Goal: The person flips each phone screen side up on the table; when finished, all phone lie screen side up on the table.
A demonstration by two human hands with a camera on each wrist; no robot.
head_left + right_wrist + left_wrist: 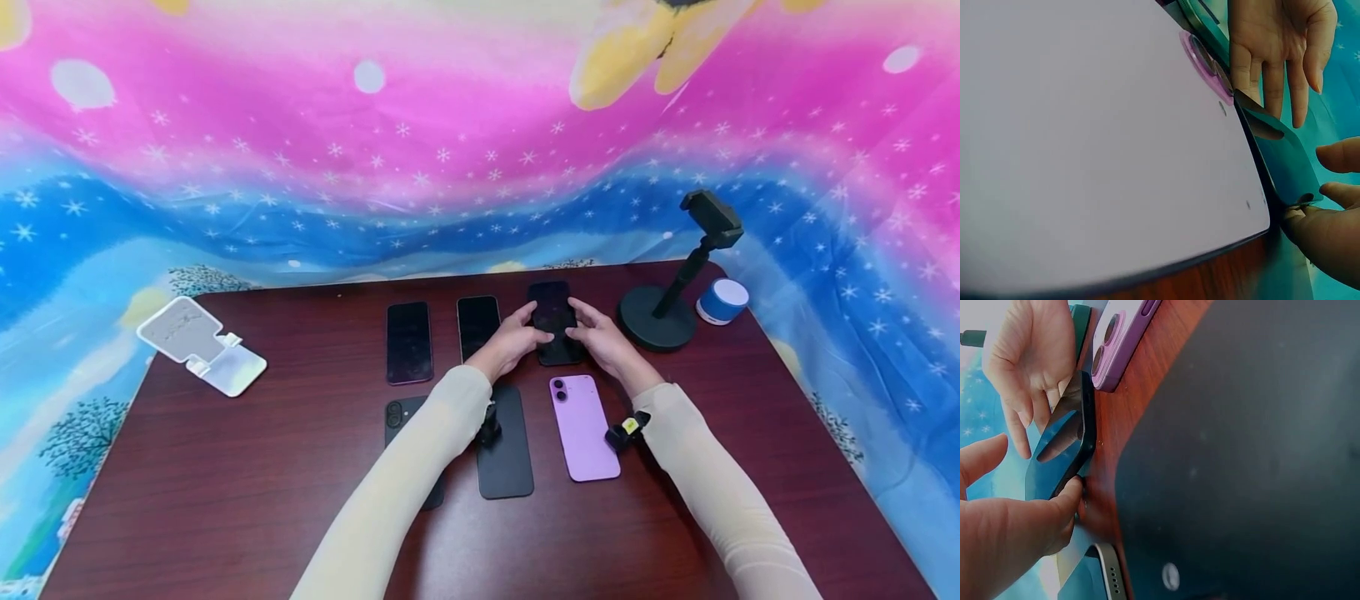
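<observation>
Both hands stand around a black phone (553, 321) lying screen up at the back right of the table. My left hand (517, 337) is at its left side; in the left wrist view the thumb (1067, 495) meets the phone's edge and a finger stands apart. My right hand (603, 337) is at the right side, its thumb (1304, 219) right at the edge in the right wrist view. Loosely extended fingers of both hands show, mirrored in the glossy screen. A purple phone (585, 429) lies back up nearer the front, under the right wrist.
Two more phones, one at left (408, 343) and one in the middle (477, 321), lie screen up. A dark grey phone (506, 454) and a black phone (396, 412) lie beneath the left arm. Around them stand a white folding stand (232, 367), black phone holder (656, 321) and blue-white cylinder (722, 302).
</observation>
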